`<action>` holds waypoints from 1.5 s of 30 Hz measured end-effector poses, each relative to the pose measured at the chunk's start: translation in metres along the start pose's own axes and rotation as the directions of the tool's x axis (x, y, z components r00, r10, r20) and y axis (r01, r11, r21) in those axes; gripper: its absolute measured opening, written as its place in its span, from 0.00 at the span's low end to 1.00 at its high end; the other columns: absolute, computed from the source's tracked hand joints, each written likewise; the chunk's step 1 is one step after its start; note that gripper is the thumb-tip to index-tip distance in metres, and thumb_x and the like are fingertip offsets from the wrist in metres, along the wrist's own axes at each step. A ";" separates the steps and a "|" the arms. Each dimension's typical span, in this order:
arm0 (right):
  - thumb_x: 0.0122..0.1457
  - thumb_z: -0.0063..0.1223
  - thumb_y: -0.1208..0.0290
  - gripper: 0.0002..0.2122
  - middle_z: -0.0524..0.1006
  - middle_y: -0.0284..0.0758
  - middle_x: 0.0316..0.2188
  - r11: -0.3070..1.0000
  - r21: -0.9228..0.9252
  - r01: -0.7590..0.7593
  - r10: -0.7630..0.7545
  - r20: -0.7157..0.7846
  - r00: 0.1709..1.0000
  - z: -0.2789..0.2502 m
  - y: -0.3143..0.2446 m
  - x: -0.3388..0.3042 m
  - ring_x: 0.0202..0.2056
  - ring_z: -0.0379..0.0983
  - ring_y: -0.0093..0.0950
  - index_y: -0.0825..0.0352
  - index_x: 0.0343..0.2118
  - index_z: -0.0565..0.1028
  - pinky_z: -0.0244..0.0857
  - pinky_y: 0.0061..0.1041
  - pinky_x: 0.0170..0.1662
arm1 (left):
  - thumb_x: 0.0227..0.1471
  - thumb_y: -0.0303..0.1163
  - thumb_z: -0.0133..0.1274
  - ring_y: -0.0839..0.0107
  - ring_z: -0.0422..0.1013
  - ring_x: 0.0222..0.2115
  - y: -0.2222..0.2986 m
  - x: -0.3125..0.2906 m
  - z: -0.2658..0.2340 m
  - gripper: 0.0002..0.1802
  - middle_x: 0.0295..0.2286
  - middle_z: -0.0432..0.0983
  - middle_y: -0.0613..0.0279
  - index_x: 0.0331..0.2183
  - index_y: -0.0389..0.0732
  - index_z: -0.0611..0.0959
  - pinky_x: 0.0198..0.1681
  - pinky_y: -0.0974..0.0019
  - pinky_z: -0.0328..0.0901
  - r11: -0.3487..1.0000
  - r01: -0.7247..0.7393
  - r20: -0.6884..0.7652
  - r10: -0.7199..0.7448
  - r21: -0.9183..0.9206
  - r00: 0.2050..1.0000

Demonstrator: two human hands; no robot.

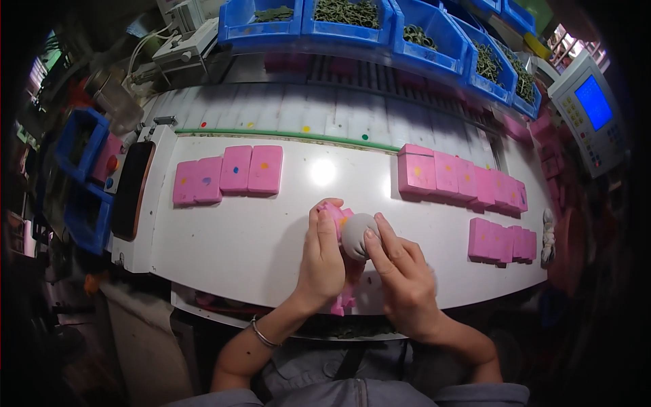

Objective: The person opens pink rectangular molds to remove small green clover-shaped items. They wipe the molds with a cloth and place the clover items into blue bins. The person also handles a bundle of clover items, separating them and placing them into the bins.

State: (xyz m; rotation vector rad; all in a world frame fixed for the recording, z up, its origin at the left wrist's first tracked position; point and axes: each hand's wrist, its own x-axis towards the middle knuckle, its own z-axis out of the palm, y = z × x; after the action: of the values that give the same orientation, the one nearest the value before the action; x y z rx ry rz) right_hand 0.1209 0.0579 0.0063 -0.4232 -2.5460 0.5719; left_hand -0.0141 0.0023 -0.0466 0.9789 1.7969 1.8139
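The person's grey-clad lap and two bare forearms come in from the near edge, a thin bracelet [263,336] on the left wrist. At the near middle of the white table [271,237] both hands meet over a pink block [336,216] and a round grey piece [358,235]. The left hand [322,254] is closed around the pink block, thumb and fingers wrapped over its far end. The right hand [401,275] presses its fingertips on the grey piece, which sits against the block's right side; more pink shows below the hands, toward the table's near edge.

Far left of the hands lies a row of pink blocks [230,174] with coloured dots. To the far right stands a longer row of pink blocks [461,178], and nearer on the right a shorter row [500,241]. A dark flat tray [132,188] lies at the table's left end. Beyond the table, blue bins [352,24] hold dark green parts. At far right is a control panel [591,108] with a blue screen.
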 end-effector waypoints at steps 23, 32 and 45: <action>0.37 0.46 0.90 0.33 0.64 0.44 0.54 0.990 0.126 -0.068 0.058 0.080 0.995 -0.013 0.005 0.010 0.38 0.66 0.39 0.66 0.53 0.65 0.63 0.30 0.44 | 0.62 0.38 0.21 0.72 0.68 0.36 0.026 0.000 -0.005 0.23 0.37 0.68 0.55 0.48 0.35 0.64 0.42 0.71 0.64 0.899 0.361 0.268 -0.294 -0.250 0.917; 0.36 0.47 0.89 0.31 0.65 0.50 0.51 0.995 0.100 -0.022 0.018 0.040 0.999 -0.018 -0.009 -0.008 0.36 0.68 0.38 0.71 0.51 0.67 0.63 0.31 0.40 | 0.62 0.39 0.29 0.71 0.72 0.26 0.022 0.001 -0.006 0.21 0.33 0.73 0.52 0.49 0.33 0.61 0.31 0.72 0.67 0.864 0.137 0.148 -0.074 -0.485 0.986; 0.32 0.49 0.86 0.36 0.63 0.43 0.54 0.997 0.009 -0.079 0.072 0.320 0.944 -0.018 -0.013 -0.006 0.37 0.66 0.38 0.64 0.54 0.65 0.61 0.32 0.41 | 0.60 0.48 0.29 0.64 0.73 0.35 0.015 -0.003 -0.011 0.29 0.38 0.71 0.49 0.47 0.30 0.64 0.31 0.70 0.69 0.972 0.038 0.122 -0.009 -0.232 0.992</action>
State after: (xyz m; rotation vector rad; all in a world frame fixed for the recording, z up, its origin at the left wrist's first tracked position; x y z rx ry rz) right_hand 0.1333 0.0500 0.0240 -0.4539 -2.8386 0.7494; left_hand -0.0173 -0.0086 -0.0318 0.9484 1.4774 1.8589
